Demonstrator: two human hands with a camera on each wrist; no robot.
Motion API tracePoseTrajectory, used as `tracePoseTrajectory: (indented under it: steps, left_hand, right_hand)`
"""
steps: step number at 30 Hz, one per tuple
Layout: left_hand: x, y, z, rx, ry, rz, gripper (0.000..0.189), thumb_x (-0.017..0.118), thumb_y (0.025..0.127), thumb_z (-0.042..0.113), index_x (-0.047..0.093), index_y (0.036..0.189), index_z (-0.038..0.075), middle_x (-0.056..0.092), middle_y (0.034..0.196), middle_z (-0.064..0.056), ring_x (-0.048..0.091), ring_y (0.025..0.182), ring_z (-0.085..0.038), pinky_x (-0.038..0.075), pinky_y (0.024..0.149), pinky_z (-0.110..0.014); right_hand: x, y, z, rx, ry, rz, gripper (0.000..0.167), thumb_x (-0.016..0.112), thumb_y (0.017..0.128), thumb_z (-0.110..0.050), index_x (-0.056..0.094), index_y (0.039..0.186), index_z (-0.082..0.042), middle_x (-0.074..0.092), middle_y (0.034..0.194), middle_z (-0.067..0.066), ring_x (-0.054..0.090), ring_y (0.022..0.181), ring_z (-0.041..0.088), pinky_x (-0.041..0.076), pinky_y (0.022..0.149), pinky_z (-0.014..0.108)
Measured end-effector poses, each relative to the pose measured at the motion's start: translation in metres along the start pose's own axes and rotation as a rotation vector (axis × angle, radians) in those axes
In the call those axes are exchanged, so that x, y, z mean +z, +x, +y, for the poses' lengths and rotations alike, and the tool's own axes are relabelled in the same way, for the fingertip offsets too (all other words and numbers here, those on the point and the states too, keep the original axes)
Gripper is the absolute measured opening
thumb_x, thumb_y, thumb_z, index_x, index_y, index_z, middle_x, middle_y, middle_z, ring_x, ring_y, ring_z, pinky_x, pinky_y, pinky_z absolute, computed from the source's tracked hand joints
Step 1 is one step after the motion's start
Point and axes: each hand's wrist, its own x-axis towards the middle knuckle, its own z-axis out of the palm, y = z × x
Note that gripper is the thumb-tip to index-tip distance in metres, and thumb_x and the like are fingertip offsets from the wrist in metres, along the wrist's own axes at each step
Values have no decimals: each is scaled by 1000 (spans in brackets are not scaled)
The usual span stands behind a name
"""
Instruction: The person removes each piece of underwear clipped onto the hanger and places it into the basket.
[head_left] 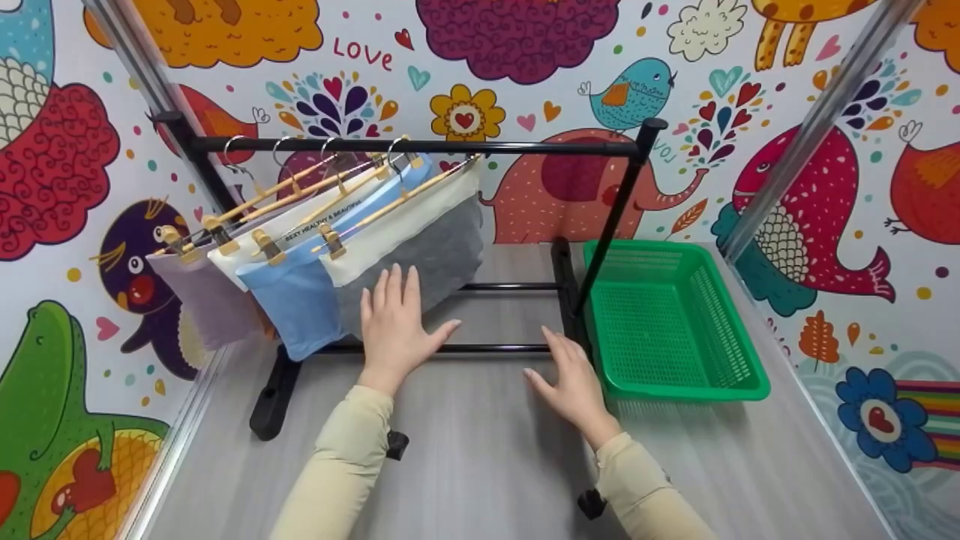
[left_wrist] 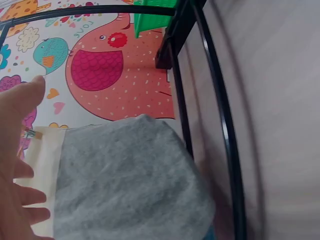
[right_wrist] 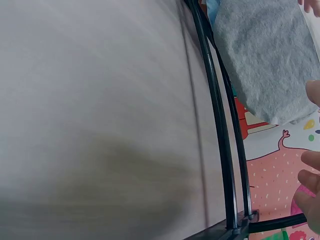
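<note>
Four garments hang by clip hangers from the black rail [head_left: 525, 148] in the head view. The front one is a grey garment with a cream waistband [head_left: 416, 255]; behind it come a blue garment [head_left: 292, 300], a white one with lettering [head_left: 262, 232] and a mauve one [head_left: 206, 300]. My left hand [head_left: 394, 322] overlaps the grey garment's lower front, fingers spread and thumb out to the side. In the left wrist view its fingers lie beside the cream band. My right hand [head_left: 574, 379] hovers near the rack's right foot, fingers extended, holding nothing.
A green plastic basket [head_left: 750, 375] stands on the grey floor right of the rack. Two low black crossbars [head_left: 510, 349] join the rack's feet, the left foot [head_left: 270, 405] jutting forward. Cartoon-printed panels [head_left: 525, 202] enclose the back and sides.
</note>
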Motion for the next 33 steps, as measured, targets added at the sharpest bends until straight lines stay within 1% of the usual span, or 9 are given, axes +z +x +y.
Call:
tracePoseTrajectory:
  steps: [7,12,18,22,27,33]
  left_hand:
    - [-11,10,2,6,7,28,101,73,77,64,40,148,0,39,150,-25,31,141,-41,20,111,-62]
    - [-18,16,2,13,23,55,101,73,77,64,40,148,0,40,149,-25,33,140,-41,23,111,-61]
    - [-30,24,3,30,29,103,97,74,78,61,43,146,-1,44,146,-26,36,137,-42,27,110,-59]
    - [-40,31,4,40,18,136,94,75,77,58,46,143,-2,44,145,-26,38,135,-42,29,109,-57]
    - [-52,40,9,41,7,152,92,74,80,55,44,145,-2,42,147,-27,38,134,-43,28,110,-55]
    - [-61,49,11,64,37,196,91,74,80,55,44,144,-3,43,146,-26,40,134,-43,31,108,-58]
  right_hand:
    - [8,1,0,52,68,26,69,73,90,-33,44,147,-5,54,140,18,47,130,37,39,104,54]
    - [13,1,-1,91,108,27,69,72,91,-32,44,147,-5,55,139,17,47,129,36,40,104,53]
    - [16,1,-3,140,163,17,67,71,92,-32,44,147,-5,54,140,16,46,130,35,39,105,52]
    - [17,3,-6,168,205,18,65,70,93,-33,45,146,-5,55,139,15,46,130,34,38,105,51]
    - [18,8,-10,178,280,42,64,68,94,-33,45,145,-4,55,138,14,45,131,35,36,106,53]
    - [23,14,-14,191,320,60,60,66,96,-32,46,144,-2,57,137,14,46,131,35,34,107,54]
